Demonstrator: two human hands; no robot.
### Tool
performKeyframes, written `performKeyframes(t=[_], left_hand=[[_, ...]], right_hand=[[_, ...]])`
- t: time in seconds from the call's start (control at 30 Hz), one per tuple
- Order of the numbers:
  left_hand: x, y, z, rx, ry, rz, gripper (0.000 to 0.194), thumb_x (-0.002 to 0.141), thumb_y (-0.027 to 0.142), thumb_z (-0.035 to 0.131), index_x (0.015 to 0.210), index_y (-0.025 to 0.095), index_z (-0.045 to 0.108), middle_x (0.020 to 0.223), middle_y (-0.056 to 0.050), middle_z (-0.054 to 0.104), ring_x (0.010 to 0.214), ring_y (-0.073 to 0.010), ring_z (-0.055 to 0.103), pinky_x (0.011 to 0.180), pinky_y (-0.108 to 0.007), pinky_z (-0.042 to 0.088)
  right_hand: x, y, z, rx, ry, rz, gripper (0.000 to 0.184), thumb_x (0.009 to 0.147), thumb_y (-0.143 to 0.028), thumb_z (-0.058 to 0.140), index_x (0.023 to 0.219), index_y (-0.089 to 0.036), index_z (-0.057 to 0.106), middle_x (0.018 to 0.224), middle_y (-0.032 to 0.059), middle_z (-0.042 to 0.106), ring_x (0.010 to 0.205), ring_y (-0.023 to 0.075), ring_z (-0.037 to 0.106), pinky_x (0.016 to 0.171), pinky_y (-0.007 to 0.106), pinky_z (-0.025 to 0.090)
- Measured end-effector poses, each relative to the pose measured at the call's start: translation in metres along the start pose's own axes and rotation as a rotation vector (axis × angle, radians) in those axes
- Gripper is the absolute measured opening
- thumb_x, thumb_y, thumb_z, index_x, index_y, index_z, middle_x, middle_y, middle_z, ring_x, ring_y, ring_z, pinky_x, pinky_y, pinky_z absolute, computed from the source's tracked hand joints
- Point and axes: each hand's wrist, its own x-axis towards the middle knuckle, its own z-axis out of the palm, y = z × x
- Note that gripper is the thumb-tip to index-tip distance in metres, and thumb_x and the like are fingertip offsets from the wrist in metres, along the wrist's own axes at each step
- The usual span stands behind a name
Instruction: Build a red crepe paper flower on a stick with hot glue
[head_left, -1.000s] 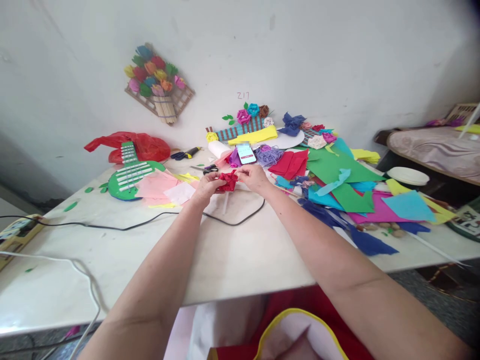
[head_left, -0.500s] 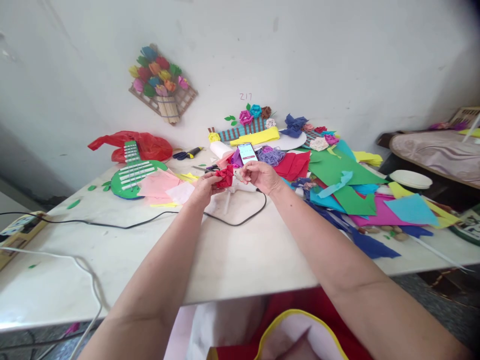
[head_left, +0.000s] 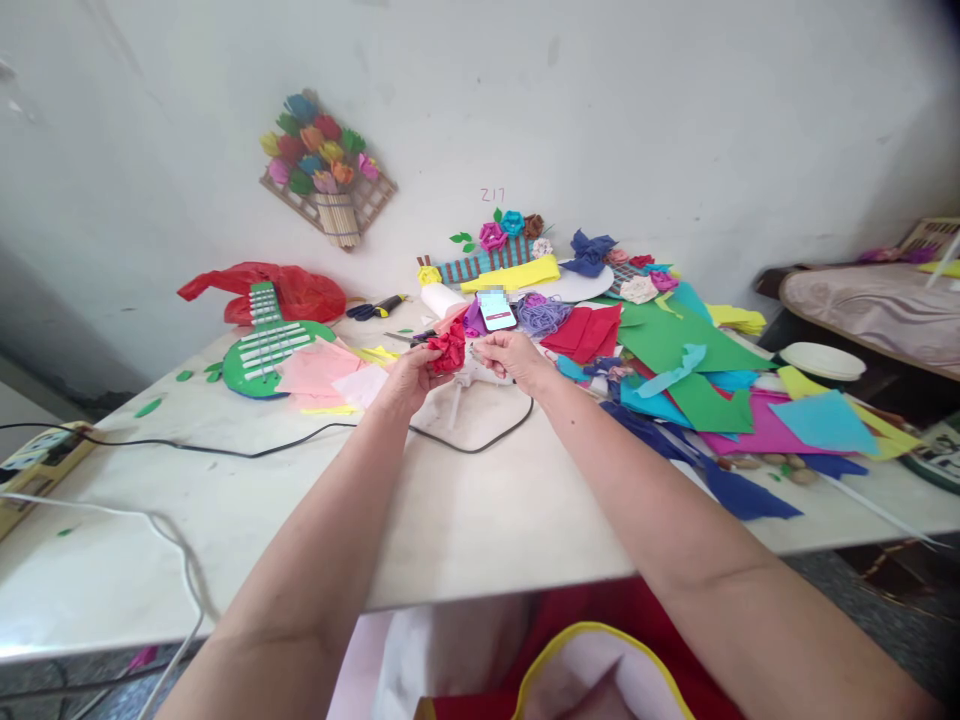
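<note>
My left hand (head_left: 409, 377) is closed round a crumpled red paper flower (head_left: 450, 349), held just above the white table (head_left: 450, 520). My right hand (head_left: 512, 357) sits beside it with its fingers pinched at the flower's right side; what they pinch is too small to make out. A white glue gun (head_left: 469, 382) lies on the table under both hands, with its black cord (head_left: 247, 452) trailing left. A phone (head_left: 496, 309) with a lit screen leans just behind the hands.
Coloured paper sheets (head_left: 697, 380) cover the table's right half. A green paper guitar (head_left: 266, 345), a red plastic bag (head_left: 289, 290), scissors (head_left: 409, 338) and pink sheets (head_left: 319, 370) lie at the left. Paper flower crafts stand along the wall (head_left: 510, 245). A white cable (head_left: 161, 560) runs at front left.
The red flower has been turned and bunched up in my left hand. My right hand let go of its far side and now pinches at its right edge.
</note>
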Motion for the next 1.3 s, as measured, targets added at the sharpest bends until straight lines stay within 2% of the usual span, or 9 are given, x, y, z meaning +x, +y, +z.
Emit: performKeyframes(t=[0.17, 0.33, 0.53, 0.8, 1.07, 1.3], left_hand=[[0.0, -0.001, 0.001, 0.022, 0.0, 0.035, 0.015, 0.064, 0.011, 0.065, 0.079, 0.013, 0.064, 0.074, -0.005, 0.071, 0.066, -0.0163, 0.068, 0.062, -0.028, 0.057], [-0.001, -0.002, 0.003, 0.024, -0.007, 0.058, 0.016, 0.062, 0.01, 0.066, 0.077, 0.013, 0.063, 0.074, -0.005, 0.071, 0.067, -0.0175, 0.069, 0.063, -0.03, 0.057], [0.0, -0.004, 0.003, 0.045, -0.05, 0.088, 0.019, 0.061, 0.012, 0.068, 0.079, 0.014, 0.063, 0.075, -0.005, 0.071, 0.068, -0.017, 0.069, 0.065, -0.03, 0.057], [0.0, -0.004, 0.005, 0.039, -0.029, 0.096, 0.018, 0.059, 0.011, 0.069, 0.076, 0.014, 0.062, 0.072, -0.004, 0.07, 0.066, -0.0166, 0.068, 0.063, -0.029, 0.057], [0.002, -0.005, 0.002, 0.023, 0.017, 0.098, 0.016, 0.062, 0.011, 0.067, 0.076, 0.016, 0.061, 0.073, -0.003, 0.07, 0.066, -0.0159, 0.068, 0.066, -0.029, 0.056], [0.002, -0.004, 0.001, 0.014, 0.012, 0.082, 0.015, 0.063, 0.011, 0.066, 0.076, 0.016, 0.061, 0.073, -0.003, 0.07, 0.067, -0.016, 0.069, 0.066, -0.029, 0.056]], right_hand=[[-0.005, -0.005, 0.009, 0.041, -0.002, 0.009, 0.015, 0.071, -0.015, 0.069, 0.059, -0.013, 0.06, 0.048, -0.004, 0.055, 0.036, 0.0033, 0.039, 0.037, 0.017, 0.03], [-0.007, -0.008, 0.016, 0.107, 0.064, 0.064, 0.008, 0.068, -0.011, 0.071, 0.064, -0.013, 0.064, 0.046, -0.0044, 0.056, 0.036, 0.0038, 0.04, 0.036, 0.017, 0.029], [-0.009, -0.006, 0.02, 0.112, 0.103, 0.075, 0.013, 0.07, -0.011, 0.067, 0.06, -0.013, 0.06, 0.044, -0.0049, 0.054, 0.034, 0.0031, 0.037, 0.036, 0.017, 0.026], [-0.008, -0.005, 0.02, 0.094, 0.135, 0.082, 0.022, 0.071, -0.008, 0.062, 0.051, -0.015, 0.055, 0.042, -0.0044, 0.053, 0.033, 0.0032, 0.036, 0.036, 0.017, 0.026], [-0.004, -0.003, 0.016, 0.094, 0.137, 0.066, 0.015, 0.066, -0.006, 0.061, 0.054, -0.015, 0.057, 0.043, -0.0042, 0.054, 0.035, 0.0038, 0.039, 0.036, 0.017, 0.027], [0.001, 0.003, 0.014, 0.159, 0.236, 0.012, 0.011, 0.067, -0.014, 0.069, 0.062, -0.016, 0.059, 0.05, -0.0042, 0.057, 0.041, 0.005, 0.043, 0.043, 0.019, 0.035]])
